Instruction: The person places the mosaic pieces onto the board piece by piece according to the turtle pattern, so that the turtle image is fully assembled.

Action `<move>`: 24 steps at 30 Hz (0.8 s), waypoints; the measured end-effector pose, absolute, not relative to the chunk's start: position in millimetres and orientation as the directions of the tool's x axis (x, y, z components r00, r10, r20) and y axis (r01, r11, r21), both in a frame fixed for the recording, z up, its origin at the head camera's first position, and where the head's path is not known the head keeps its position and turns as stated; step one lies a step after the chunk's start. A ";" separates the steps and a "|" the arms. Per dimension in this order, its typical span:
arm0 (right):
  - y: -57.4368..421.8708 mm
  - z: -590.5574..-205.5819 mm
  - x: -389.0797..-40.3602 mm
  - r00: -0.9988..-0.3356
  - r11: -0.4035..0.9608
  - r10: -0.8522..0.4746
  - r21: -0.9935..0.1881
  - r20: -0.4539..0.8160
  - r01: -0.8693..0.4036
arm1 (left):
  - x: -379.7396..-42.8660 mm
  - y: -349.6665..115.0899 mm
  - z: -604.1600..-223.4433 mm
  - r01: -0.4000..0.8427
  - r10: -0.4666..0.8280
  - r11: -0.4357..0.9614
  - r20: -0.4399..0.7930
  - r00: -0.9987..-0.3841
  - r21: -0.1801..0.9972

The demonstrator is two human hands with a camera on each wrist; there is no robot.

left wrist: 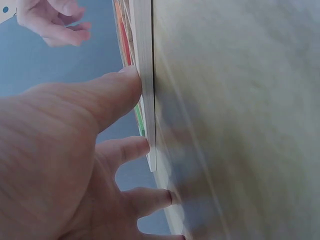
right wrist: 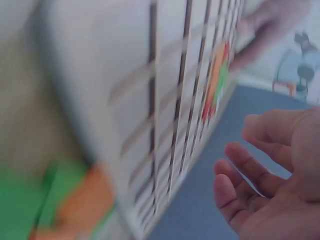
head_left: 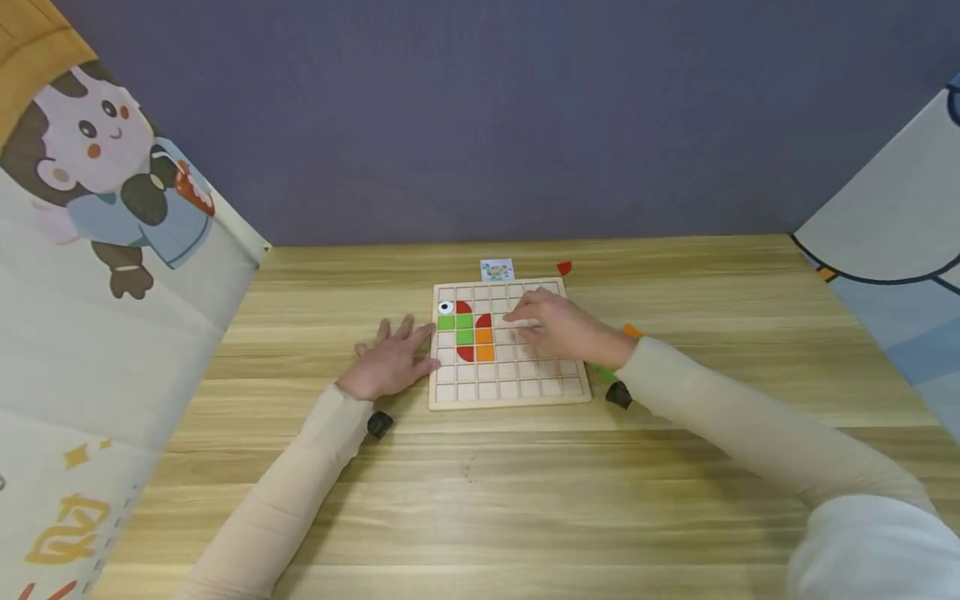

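A wooden grid board [head_left: 510,400] lies on the table. On its left part sit a white eye tile [head_left: 446,307], several green square tiles [head_left: 464,336], orange square tiles [head_left: 485,352] and red quarter-round tiles [head_left: 465,354]. My left hand [head_left: 388,367] has its fingers spread, and thumb and index finger [left wrist: 131,147] touch the board's left edge. Over the board, right of the tiles, hovers my right hand [head_left: 562,327]. Its fingers [right wrist: 235,197] are loosely bent in the right wrist view, and nothing shows between them.
A small picture card [head_left: 497,269] lies behind the board, with a loose red piece [head_left: 564,267] to its right. Loose green pieces [head_left: 602,371] and an orange piece [head_left: 633,331] lie right of the board, partly under my right arm. A dark wall [head_left: 510,125] rises behind the table.
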State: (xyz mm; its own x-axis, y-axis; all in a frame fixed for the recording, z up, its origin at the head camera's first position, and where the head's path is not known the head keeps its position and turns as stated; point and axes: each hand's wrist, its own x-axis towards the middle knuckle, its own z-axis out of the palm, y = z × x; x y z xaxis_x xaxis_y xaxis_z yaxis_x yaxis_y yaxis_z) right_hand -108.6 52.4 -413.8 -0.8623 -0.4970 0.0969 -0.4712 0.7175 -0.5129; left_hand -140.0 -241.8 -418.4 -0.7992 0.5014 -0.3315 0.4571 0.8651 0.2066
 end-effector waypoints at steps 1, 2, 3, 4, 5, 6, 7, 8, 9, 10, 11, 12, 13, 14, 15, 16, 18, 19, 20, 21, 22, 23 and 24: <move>60.6 -411.7 -109.6 -0.877 0.729 -0.472 -0.521 0.088 -0.444 | -140.2 -241.7 -418.0 0.457 0.502 0.865 -0.332 -0.799 0.207; 69.2 -410.2 -110.5 -0.892 0.741 -0.446 -0.528 0.075 -0.415 | -140.3 -241.7 -417.7 0.457 0.501 0.865 -0.334 -0.798 0.206; 77.7 -409.0 -110.6 -0.906 0.753 -0.419 -0.534 0.060 -0.384 | -140.4 -241.7 -417.5 0.456 0.501 0.865 -0.335 -0.798 0.207; 86.6 -408.2 -110.1 -0.917 0.765 -0.396 -0.538 0.042 -0.354 | -140.4 -241.7 -417.3 0.456 0.501 0.865 -0.335 -0.798 0.209; 95.2 -408.3 -109.4 -0.926 0.774 -0.376 -0.541 0.025 -0.329 | -140.4 -241.6 -417.0 0.458 0.503 0.864 -0.335 -0.797 0.209; 103.4 -408.8 -108.2 -0.930 0.779 -0.367 -0.540 0.016 -0.317 | -140.3 -241.6 -416.6 0.457 0.503 0.864 -0.335 -0.797 0.210; 110.9 -409.5 -106.2 -0.934 0.785 -0.358 -0.540 0.006 -0.304 | -140.2 -241.7 -416.5 0.457 0.503 0.864 -0.336 -0.796 0.211; 118.1 -411.0 -104.1 -0.932 0.788 -0.362 -0.533 0.002 -0.308 | -140.1 -241.7 -416.3 0.456 0.503 0.864 -0.337 -0.796 0.212; 124.6 -412.6 -101.5 -0.930 0.789 -0.368 -0.529 0.002 -0.313 | -140.0 -241.9 -416.0 0.455 0.503 0.864 -0.337 -0.796 0.214; 130.5 -414.4 -98.5 -0.926 0.788 -0.377 -0.523 0.006 -0.324 | -139.9 -241.9 -415.7 0.455 0.502 0.865 -0.338 -0.796 0.214; 135.5 -416.4 -95.4 -0.919 0.784 -0.395 -0.515 0.018 -0.347 | -139.8 -242.0 -415.6 0.454 0.501 0.865 -0.338 -0.797 0.213; 139.8 -418.4 -92.2 -0.911 0.783 -0.411 -0.501 0.029 -0.369 | -139.6 -242.1 -415.6 0.452 0.499 0.866 -0.340 -0.797 0.212; 143.4 -420.8 -88.9 -0.906 0.783 -0.422 -0.490 0.032 -0.383 | -139.6 -242.3 -415.7 0.451 0.498 0.867 -0.341 -0.798 0.211; 146.6 -423.6 -86.2 -0.900 0.780 -0.434 -0.484 0.035 -0.395 | -139.5 -242.5 -415.9 0.450 0.497 0.867 -0.341 -0.798 0.212; 148.9 -426.0 -83.3 -0.897 0.778 -0.441 -0.483 0.037 -0.403 | -139.4 -242.6 -416.2 0.449 0.496 0.868 -0.342 -0.798 0.212; 150.6 -428.3 -80.8 -0.894 0.776 -0.447 -0.481 0.039 -0.409 | -139.3 -242.8 -416.5 0.448 0.495 0.869 -0.343 -0.798 0.211; 152.4 -432.9 -77.6 -0.891 0.774 -0.452 -0.482 0.034 -0.411 | -139.2 -243.0 -416.9 0.446 0.495 0.869 -0.342 -0.799 0.214; 152.7 -434.7 -76.6 -0.891 0.770 -0.452 -0.490 0.033 -0.409 | -139.1 -242.9 -416.9 0.446 0.495 0.869 -0.342 -0.799 0.216; 152.7 -436.1 -76.0 -0.891 0.767 -0.452 -0.495 0.035 -0.409 | -139.1 -242.9 -417.1 0.447 0.496 0.868 -0.341 -0.799 0.217; 152.6 -437.3 -76.1 -0.890 0.764 -0.454 -0.497 0.039 -0.411 | -139.1 -242.7 -417.0 0.446 0.497 0.867 -0.339 -0.799 0.220; 152.7 -438.4 -76.7 -0.891 0.765 -0.453 -0.497 0.037 -0.410 | -139.0 -242.5 -416.9 0.447 0.497 0.867 -0.338 -0.799 0.220; 152.8 -439.4 -77.6 -0.892 0.767 -0.452 -0.497 0.034 -0.407 | -139.0 -242.1 -416.9 0.448 0.499 0.866 -0.336 -0.799 0.220; 153.3 -440.4 -78.8 -0.894 0.772 -0.448 -0.492 0.028 -0.402 | -138.9 -241.8 -417.0 0.450 0.500 0.866 -0.336 -0.798 0.218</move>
